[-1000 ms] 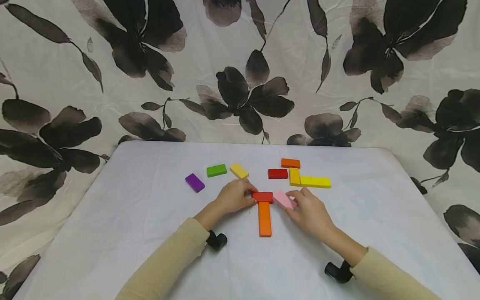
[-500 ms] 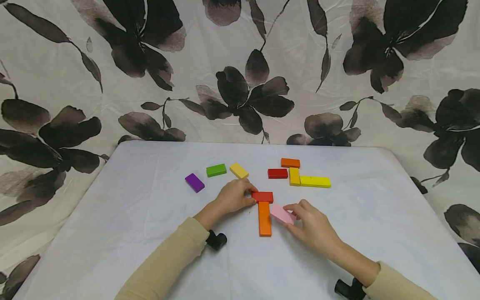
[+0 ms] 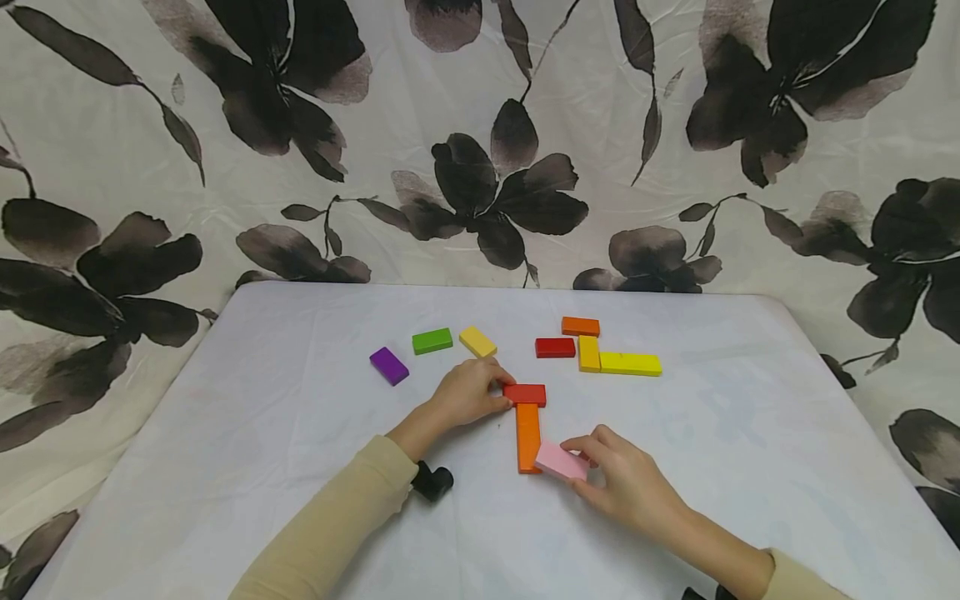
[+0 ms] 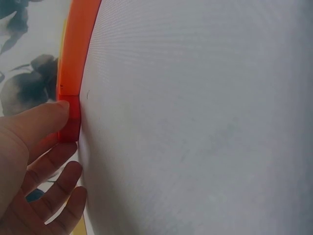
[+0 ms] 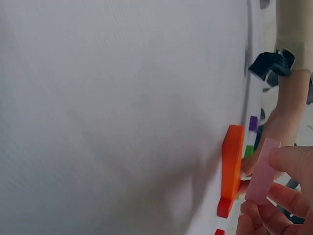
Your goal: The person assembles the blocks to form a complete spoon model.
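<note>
A red block [image 3: 525, 394] lies across the far end of a long orange block [image 3: 528, 437], making a T shape on the white table [image 3: 262, 433]. My left hand [image 3: 507, 392] pinches the red block's left end; in the left wrist view the thumb [image 4: 49, 113] presses on the red block [image 4: 70, 125] beside the orange block [image 4: 78, 44]. My right hand [image 3: 581, 465] holds a pink block [image 3: 561, 461] at the near right end of the orange block. The right wrist view shows the pink block [image 5: 262, 171] between the fingers [image 5: 293, 161], close to the orange block [image 5: 232, 161].
Further back lie a purple block [image 3: 390, 366], a green block [image 3: 432, 340] and a yellow block [image 3: 478, 342]. To their right sit a red block [image 3: 556, 347], an orange block [image 3: 581, 326], a short yellow block [image 3: 589, 353] and a long yellow block [image 3: 631, 363]. A flowered cloth [image 3: 480, 142] hangs behind.
My right hand has brought the pink block from beside the red block toward me, down to the orange block's near end. The left hand has stayed on the red block.
</note>
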### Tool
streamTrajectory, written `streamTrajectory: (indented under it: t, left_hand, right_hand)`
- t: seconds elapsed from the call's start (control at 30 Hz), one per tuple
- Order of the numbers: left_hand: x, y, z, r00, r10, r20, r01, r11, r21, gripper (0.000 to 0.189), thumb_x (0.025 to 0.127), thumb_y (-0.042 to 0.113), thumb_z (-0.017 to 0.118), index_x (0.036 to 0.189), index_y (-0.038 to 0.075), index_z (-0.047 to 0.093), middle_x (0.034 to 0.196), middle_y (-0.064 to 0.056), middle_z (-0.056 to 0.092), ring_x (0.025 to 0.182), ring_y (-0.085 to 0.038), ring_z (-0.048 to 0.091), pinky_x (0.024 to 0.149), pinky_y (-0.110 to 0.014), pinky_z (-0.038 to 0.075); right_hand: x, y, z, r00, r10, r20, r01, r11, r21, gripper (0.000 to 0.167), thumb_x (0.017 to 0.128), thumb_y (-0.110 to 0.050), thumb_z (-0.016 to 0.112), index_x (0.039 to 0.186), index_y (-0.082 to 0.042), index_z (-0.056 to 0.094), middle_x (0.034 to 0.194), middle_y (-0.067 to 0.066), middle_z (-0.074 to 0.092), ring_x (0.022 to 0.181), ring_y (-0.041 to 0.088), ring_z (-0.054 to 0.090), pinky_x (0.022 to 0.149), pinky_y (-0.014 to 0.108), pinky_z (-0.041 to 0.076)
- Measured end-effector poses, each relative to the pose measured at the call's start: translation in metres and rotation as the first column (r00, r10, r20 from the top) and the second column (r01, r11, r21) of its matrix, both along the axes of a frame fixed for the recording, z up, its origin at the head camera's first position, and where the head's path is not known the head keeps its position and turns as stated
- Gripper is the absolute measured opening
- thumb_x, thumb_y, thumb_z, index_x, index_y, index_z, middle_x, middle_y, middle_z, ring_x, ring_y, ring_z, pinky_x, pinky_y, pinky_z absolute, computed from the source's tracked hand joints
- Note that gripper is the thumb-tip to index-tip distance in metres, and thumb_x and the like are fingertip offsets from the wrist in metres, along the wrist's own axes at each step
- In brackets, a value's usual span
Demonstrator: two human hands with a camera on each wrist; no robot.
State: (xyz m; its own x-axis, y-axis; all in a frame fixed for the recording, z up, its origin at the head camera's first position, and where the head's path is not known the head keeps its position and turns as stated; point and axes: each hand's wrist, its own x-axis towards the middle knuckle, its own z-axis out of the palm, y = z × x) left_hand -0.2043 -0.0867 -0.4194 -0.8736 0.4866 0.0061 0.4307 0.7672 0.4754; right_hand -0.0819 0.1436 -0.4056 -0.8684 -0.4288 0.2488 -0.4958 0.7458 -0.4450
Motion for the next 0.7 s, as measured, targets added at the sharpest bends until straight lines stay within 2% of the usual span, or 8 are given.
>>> streamTrajectory:
  t: [0.2, 0.33, 0.43, 0.6, 0.7]
  left_hand:
    - [-0.001, 0.0, -0.001, 1.0, 0.0, -0.003, 0.0, 1.0, -0.007, 0.026, 0.078, 0.022, 0.073, 0.102, 0.012, 0.071, 0.093, 0.0, 0.066, 0.109, -0.021, 0.056, 0.075, -0.028, 0.045]
    - [0.0, 0.0, 0.0, 1.0, 0.001, 0.001, -0.001, 1.0, -0.008, 0.026, 0.078, 0.022, 0.073, 0.102, 0.012, 0.071, 0.092, 0.0, 0.066, 0.091, -0.016, 0.057, 0.069, -0.026, 0.044]
    - [0.0, 0.0, 0.0, 1.0, 0.001, 0.002, -0.001, 1.0, -0.01, 0.026, 0.078, 0.022, 0.073, 0.102, 0.013, 0.071, 0.092, 0.001, 0.065, 0.086, -0.014, 0.055, 0.068, -0.025, 0.042]
    - [0.0, 0.0, 0.0, 1.0, 0.002, 0.008, -0.002, 1.0, -0.009, 0.026, 0.078, 0.023, 0.073, 0.103, 0.013, 0.071, 0.092, 0.001, 0.065, 0.092, -0.017, 0.057, 0.07, -0.026, 0.043]
    - [0.0, 0.0, 0.0, 1.0, 0.007, 0.012, -0.006, 1.0, -0.008, 0.026, 0.079, 0.023, 0.073, 0.103, 0.013, 0.07, 0.093, 0.001, 0.065, 0.102, -0.019, 0.057, 0.075, -0.028, 0.046]
  right_hand:
    - [0.006, 0.0, -0.006, 0.999, 0.043, -0.011, -0.043, 0.999, -0.002, 0.037, 0.069, -0.014, 0.079, 0.103, -0.015, 0.065, 0.079, -0.01, 0.048, 0.069, 0.005, 0.05, 0.059, 0.015, 0.046]
    - [0.01, -0.001, -0.009, 0.998, 0.07, 0.004, -0.07, 0.998, -0.004, 0.037, 0.069, -0.014, 0.079, 0.103, -0.016, 0.064, 0.079, -0.011, 0.047, 0.068, 0.004, 0.048, 0.058, 0.014, 0.043]
    - [0.011, -0.001, -0.009, 0.997, 0.072, 0.041, -0.072, 0.997, 0.017, 0.036, 0.07, -0.016, 0.078, 0.103, -0.016, 0.064, 0.079, -0.012, 0.047, 0.068, 0.003, 0.046, 0.058, 0.014, 0.042]
    - [0.013, -0.004, -0.009, 0.994, 0.08, 0.077, -0.084, 0.995, 0.047, 0.035, 0.071, -0.018, 0.077, 0.103, -0.016, 0.065, 0.078, -0.012, 0.045, 0.067, 0.002, 0.045, 0.058, 0.015, 0.042]
    - [0.013, -0.005, -0.011, 0.993, 0.092, 0.07, -0.096, 0.994, 0.056, 0.033, 0.071, -0.018, 0.077, 0.101, -0.015, 0.065, 0.076, -0.012, 0.044, 0.066, 0.001, 0.044, 0.058, 0.014, 0.041]
